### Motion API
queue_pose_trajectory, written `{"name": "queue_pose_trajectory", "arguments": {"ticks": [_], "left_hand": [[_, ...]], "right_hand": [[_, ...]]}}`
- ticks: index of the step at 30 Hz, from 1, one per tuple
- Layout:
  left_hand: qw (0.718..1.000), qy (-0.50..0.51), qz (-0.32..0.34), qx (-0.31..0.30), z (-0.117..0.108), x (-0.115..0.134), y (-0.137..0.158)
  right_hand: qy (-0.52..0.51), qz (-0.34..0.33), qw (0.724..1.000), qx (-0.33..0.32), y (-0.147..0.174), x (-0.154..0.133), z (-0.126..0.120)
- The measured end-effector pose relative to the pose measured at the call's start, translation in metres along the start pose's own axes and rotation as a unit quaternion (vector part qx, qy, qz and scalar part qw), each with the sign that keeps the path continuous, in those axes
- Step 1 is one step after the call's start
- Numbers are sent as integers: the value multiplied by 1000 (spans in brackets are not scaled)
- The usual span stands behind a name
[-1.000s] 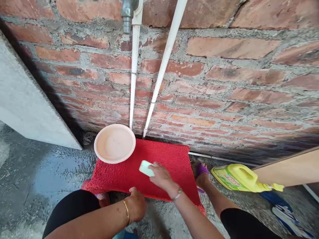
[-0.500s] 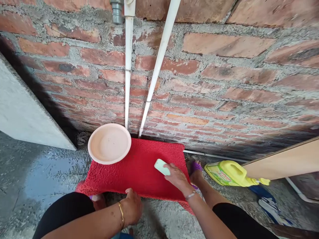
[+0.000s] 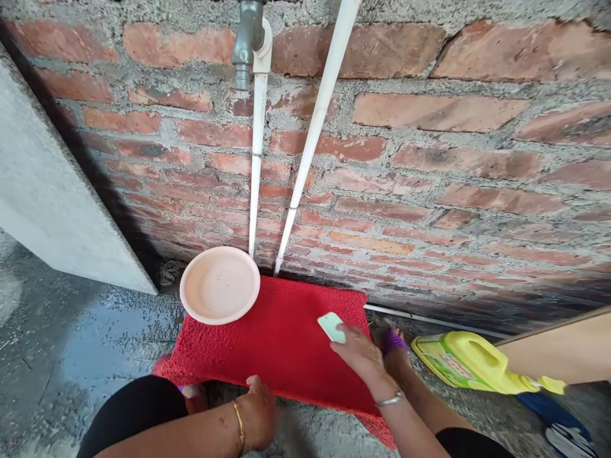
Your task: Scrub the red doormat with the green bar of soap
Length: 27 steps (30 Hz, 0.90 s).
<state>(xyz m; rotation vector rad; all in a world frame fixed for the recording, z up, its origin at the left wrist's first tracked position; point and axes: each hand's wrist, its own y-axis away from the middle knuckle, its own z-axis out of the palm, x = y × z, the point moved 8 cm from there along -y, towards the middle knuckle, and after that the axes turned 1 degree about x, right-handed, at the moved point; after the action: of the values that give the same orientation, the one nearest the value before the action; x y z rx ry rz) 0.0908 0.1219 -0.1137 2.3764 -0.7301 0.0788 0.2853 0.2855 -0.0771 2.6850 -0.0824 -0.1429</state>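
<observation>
A red, rough-textured mat (image 3: pixel 286 331) lies spread in front of me, its front corners drooping. My right hand (image 3: pixel 357 355) is closed round a flat, pale green block with rounded corners (image 3: pixel 328 324), held against the mat's right half; its underside is hidden. At the mat's front edge is my left hand (image 3: pixel 260 410), curled and slightly blurred, its thumb over the edge and its other fingers mostly hidden. A pale pink basin (image 3: pixel 220 286) rests on the mat's back left corner, with a few dark specks inside.
Behind the mat rises a brick wall (image 3: pixel 405 210) with two white pipes (image 3: pixel 310 140) and a grey tap (image 3: pixel 244 48). A yellow detergent bottle (image 3: pixel 470 362) lies on its side at right, near a blue slipper (image 3: pixel 558 413). A grey slab (image 3: pixel 71 184) leans at left beside wet floor (image 3: pixel 114 337).
The view has tilted up, bringing more of the tap into sight. My right hand and the pale green block have shifted slightly toward the mat's back right. My left hand stays at the front edge.
</observation>
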Motion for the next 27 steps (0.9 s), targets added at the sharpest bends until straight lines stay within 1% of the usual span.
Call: {"name": "queue_pose_trajectory", "arguments": {"ticks": [2,4,7,9,10,12,14,16,19,20,22,24,25,26,27], "left_hand": [[1000,-6,-7,8,4,-2,-5],[1000,-16,-23,10,6,-7,-11],[999,-15,-39,-2,12,-13,-23],[998,-30,-45,-27,19,-13,-32],[996,-44,-56,-43,24,-13,-37],[991,-73,-91,-63,32,-12,-45],[986,-90,-121,-73,41,-11,-50],[987,-91,-108,-72,48,-6,-54],[995,-74,-43,-54,54,3,-58],[996,-63,-32,-49,55,4,-60],[998,-45,-38,-39,55,2,-64],[997,-30,-51,-43,55,0,-67],[997,-24,-52,-43,54,-1,-67],[998,-18,-43,-38,53,-1,-67],[999,-11,-30,-24,49,-1,-65]], "right_hand": [[-23,-14,1000,-11,-18,-52,2],[-32,-45,998,-9,-36,-103,6],[-47,-86,995,-3,-60,-164,17],[-51,-123,991,-1,-70,-188,24],[-47,-142,989,-1,-74,-194,27],[-29,-173,984,-1,-78,-190,30],[-10,-172,985,2,-80,-164,28],[-1,-141,990,12,-82,-119,18],[5,-62,998,24,-81,-32,-3],[8,-33,999,27,-79,-2,-11],[19,38,999,33,-74,56,-27],[31,115,992,44,-68,104,-43],[34,143,988,50,-66,121,-49],[35,156,986,55,-66,131,-54],[31,156,985,58,-67,133,-58]]}}
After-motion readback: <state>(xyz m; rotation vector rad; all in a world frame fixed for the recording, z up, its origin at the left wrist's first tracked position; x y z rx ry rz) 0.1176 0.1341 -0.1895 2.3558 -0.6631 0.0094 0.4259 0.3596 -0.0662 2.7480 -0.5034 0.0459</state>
